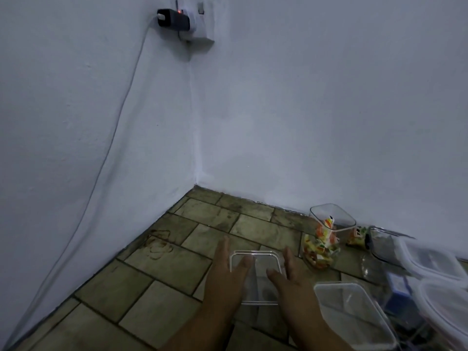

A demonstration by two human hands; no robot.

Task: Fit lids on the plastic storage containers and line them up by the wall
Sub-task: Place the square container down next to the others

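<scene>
At the far left a charger point(173, 19) sits in a socket high on the wall point(304, 122), and its cable point(121, 105) trails down toward the tiled floor point(157, 264).

The left hand point(224, 274) lies along the left side of a clear lidded container point(255, 287), fingers straight and thumb resting on the lid point(255, 257). It presses rather than clasps. The container stands on the floor, well apart from the wall. The right hand point(288, 277) mirrors this on the right side, fingers extended and thumb on top of the lid.

Further right, near the wall, a tall open container point(331, 216) holds colourful packets. A lidless container point(354, 317) stands just beside the right forearm, and more tubs point(430, 262) crowd the right edge.

The step looks like seating the lid. Both thumbs bear on the middle, so the far edge may stay unclipped, and on clear plastic that gap would be hard to spot. Uneven pressure could also skate the container across the smooth tile. A sweep of the right forearm would likely knock the lidless container next to it.
</scene>
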